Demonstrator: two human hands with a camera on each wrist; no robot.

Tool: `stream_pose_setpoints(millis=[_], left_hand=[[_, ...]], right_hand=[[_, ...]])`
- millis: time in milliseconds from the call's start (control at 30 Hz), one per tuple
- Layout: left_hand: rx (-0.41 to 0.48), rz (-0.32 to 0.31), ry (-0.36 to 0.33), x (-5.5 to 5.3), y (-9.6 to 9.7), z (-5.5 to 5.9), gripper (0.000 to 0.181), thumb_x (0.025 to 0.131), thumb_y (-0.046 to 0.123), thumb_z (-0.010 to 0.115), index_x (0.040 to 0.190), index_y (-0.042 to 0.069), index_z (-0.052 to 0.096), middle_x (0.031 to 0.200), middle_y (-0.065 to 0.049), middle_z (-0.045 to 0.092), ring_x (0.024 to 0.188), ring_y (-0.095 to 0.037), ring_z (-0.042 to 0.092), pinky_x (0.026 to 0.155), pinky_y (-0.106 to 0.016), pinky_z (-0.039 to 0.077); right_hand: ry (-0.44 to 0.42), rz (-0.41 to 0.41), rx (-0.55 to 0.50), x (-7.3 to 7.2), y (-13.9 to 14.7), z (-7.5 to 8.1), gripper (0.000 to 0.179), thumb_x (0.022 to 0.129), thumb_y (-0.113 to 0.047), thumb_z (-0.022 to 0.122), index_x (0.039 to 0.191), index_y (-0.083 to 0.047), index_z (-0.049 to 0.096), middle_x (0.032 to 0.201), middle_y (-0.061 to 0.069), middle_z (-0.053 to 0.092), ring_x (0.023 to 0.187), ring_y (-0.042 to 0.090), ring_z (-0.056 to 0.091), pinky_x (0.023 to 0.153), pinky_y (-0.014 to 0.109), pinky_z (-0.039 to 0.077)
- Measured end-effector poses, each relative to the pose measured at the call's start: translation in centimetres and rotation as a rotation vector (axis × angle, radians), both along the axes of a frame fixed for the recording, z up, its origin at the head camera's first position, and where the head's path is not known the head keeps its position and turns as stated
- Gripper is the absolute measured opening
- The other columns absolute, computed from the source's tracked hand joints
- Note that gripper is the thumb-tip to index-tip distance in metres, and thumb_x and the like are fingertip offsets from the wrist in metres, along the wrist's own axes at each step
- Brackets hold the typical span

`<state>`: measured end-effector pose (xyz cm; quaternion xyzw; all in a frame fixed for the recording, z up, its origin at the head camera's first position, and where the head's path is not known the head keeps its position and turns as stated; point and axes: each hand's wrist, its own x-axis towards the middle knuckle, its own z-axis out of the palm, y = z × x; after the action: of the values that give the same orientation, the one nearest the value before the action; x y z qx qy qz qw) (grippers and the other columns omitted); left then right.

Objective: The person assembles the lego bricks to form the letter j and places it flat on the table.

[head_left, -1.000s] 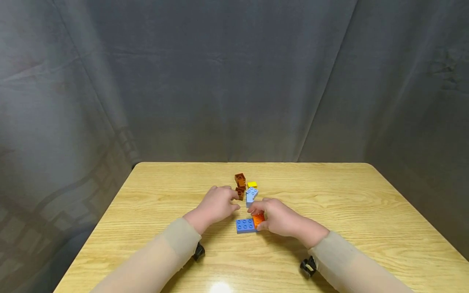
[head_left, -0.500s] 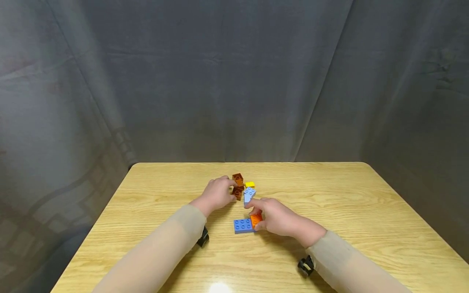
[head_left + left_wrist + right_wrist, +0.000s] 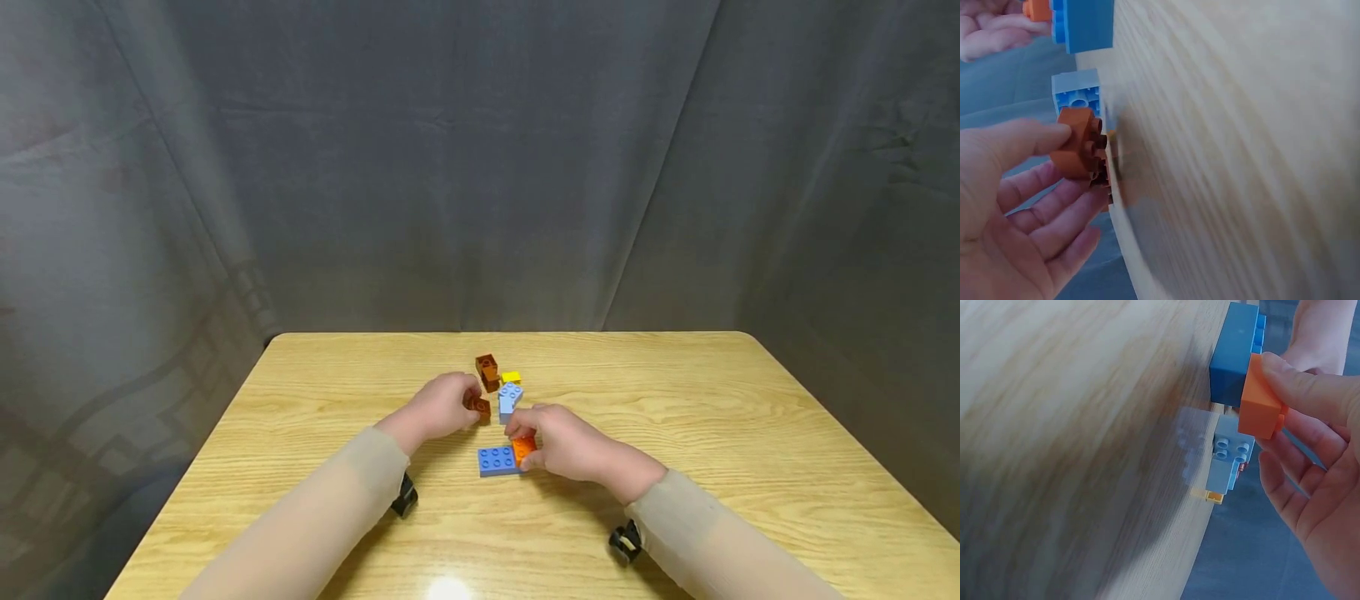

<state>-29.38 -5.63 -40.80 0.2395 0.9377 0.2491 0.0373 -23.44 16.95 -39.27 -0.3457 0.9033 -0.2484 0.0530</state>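
My left hand (image 3: 442, 406) pinches a brown toy brick (image 3: 1074, 144) between thumb and fingers, close above the table. Its studs point down towards the tabletop in the left wrist view. My right hand (image 3: 568, 443) grips an orange brick (image 3: 1262, 397) with the thumb against its near side. That orange brick sits on the right end of a long blue brick (image 3: 495, 461), which lies flat with its studs up. The right fingers partly cover both in the head view.
Beyond the hands lie two more brown bricks (image 3: 486, 364), a small yellow brick (image 3: 511, 377) and light blue bricks (image 3: 506, 407), bunched together. The wooden table (image 3: 637, 383) ends at a grey curtain (image 3: 465, 208).
My left hand reached forward to the brown bricks, took hold of the nearest one and drew it slightly back towards me. The right hand stays on the orange brick.
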Motion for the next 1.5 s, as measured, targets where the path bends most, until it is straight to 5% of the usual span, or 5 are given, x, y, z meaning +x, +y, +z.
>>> stream_pose_setpoints(millis=[367,700,900,1133,1500], left_hand=[[0.256,-0.054,-0.081,2.7,-2.0,0.9,0.028,0.085,0.002,0.075,0.108,0.003,0.06,0.101,-0.003,0.056,0.092,-0.02,0.055,0.08,-0.036,0.048],[0.32,-0.076,-0.147,4.5,-3.0,1.4,0.028,0.086,0.006,0.076,0.111,0.005,0.064,0.106,0.002,0.059,0.101,-0.02,0.057,0.09,-0.043,0.046],[0.383,-0.084,-0.158,4.8,-3.0,1.1,0.026,0.087,0.002,0.074,0.109,0.008,0.061,0.108,-0.001,0.056,0.099,-0.02,0.059,0.083,-0.037,0.051],[0.348,-0.14,-0.098,5.1,-2.7,1.2,0.027,0.09,0.005,0.071,0.116,0.005,0.066,0.105,0.003,0.06,0.098,-0.017,0.057,0.086,-0.039,0.048],[0.134,-0.233,-0.051,6.3,-1.9,1.0,0.038,0.095,0.015,0.069,0.13,0.004,0.06,0.111,0.003,0.059,0.092,-0.012,0.056,0.081,-0.029,0.048]], right_hand=[[-0.013,-0.015,0.002,0.0,-0.1,-0.1,0.04,0.075,-0.007,0.087,0.109,-0.009,0.067,0.1,-0.007,0.066,0.093,0.012,0.061,0.085,0.037,0.05],[-0.034,-0.031,-0.009,-0.1,-0.2,0.0,0.039,0.076,-0.006,0.086,0.11,-0.009,0.067,0.101,-0.007,0.066,0.094,0.013,0.06,0.087,0.038,0.05],[-0.023,-0.024,-0.013,-0.1,-0.2,-0.3,0.039,0.075,-0.006,0.086,0.109,-0.009,0.067,0.1,-0.007,0.066,0.092,0.012,0.06,0.085,0.037,0.05],[-0.025,-0.027,-0.005,-0.2,-0.3,-0.2,0.039,0.075,-0.007,0.087,0.109,-0.009,0.067,0.1,-0.008,0.067,0.093,0.011,0.061,0.085,0.037,0.05],[-0.009,-0.011,-0.027,0.0,-0.2,-0.1,0.036,0.076,-0.006,0.086,0.106,-0.009,0.066,0.1,-0.005,0.067,0.094,0.014,0.062,0.085,0.039,0.05]])
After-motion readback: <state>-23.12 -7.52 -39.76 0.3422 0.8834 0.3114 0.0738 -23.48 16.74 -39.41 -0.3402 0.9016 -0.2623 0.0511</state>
